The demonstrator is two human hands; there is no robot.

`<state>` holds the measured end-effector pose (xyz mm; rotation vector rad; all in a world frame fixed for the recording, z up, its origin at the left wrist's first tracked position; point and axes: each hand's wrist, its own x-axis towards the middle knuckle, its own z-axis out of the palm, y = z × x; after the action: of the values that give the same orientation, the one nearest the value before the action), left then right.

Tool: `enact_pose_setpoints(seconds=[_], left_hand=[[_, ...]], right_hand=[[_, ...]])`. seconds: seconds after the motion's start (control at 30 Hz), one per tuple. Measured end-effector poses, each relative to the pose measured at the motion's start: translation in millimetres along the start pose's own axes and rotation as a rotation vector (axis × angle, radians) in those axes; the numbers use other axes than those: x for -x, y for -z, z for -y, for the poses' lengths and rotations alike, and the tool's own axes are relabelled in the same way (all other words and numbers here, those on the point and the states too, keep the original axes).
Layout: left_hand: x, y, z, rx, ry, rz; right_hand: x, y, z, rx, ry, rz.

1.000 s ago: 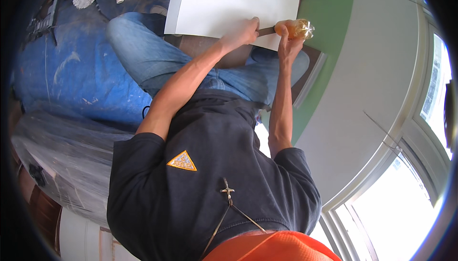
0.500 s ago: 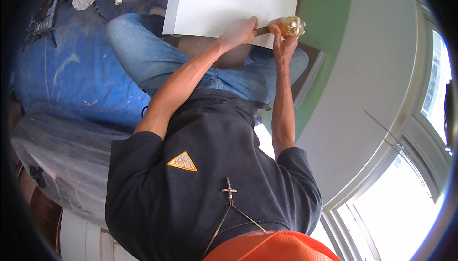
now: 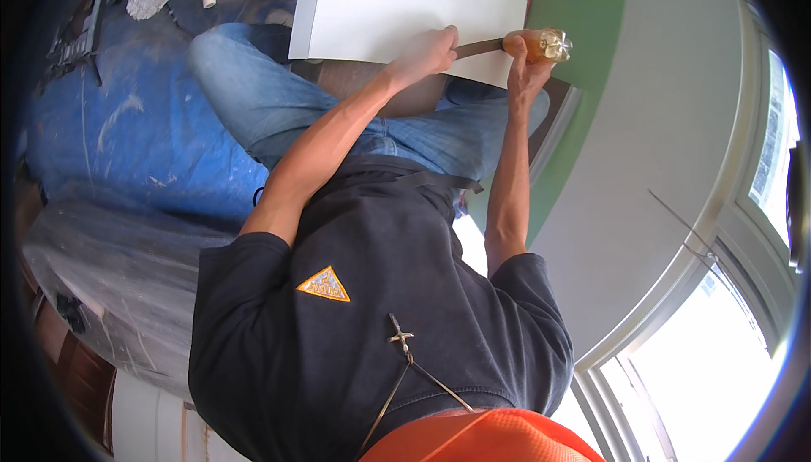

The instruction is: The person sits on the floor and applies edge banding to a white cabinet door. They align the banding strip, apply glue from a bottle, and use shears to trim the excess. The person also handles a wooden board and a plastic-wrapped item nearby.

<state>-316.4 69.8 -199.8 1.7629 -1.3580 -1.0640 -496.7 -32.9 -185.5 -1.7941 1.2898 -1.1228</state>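
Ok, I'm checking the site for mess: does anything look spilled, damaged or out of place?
Only the blue floor sheet, smeared with white streaks left of the knees. The white panel looks unmarked; the left hand and right hand grip the amber-handled tool at its edge.

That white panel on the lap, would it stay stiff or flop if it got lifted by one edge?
Probably fairly stiff: the white panel lies flat with straight edges across the knees, no visible sag. It looks thin, so likely light for its area but awkward to lift. Its smooth face could slip; the left hand presses on it while the right hand grips an amber-handled tool.
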Motion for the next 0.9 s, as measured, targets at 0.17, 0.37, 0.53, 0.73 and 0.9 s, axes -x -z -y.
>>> enact_pose_setpoints(seconds=[0.17, 0.37, 0.53, 0.73, 0.9], left_hand=[[-5.2, 1.0, -0.2, 0.035, 0.091, 0.041], [-4.6, 1.2, 4.9, -0.007, 0.043, 0.078], [-3.7, 1.0, 5.2, 0.037, 0.075, 0.08], [-5.3, -1.8, 5.9, -0.012, 0.04, 0.059], [-2.1, 1.1, 5.2, -0.013, 0.005, 0.048]], right_hand=[[8.5, 3.9, 9.0, 0.088, 0.017, 0.186], [-5.7, 4.1, -5.4, 0.088, -0.033, 0.05], [-21.4, 9.3, -18.2, 0.147, 0.003, 0.101], [-28.3, 14.0, -17.4, 0.037, 0.007, 0.076], [-26.3, 5.0, -17.5, 0.064, 0.022, 0.09]])
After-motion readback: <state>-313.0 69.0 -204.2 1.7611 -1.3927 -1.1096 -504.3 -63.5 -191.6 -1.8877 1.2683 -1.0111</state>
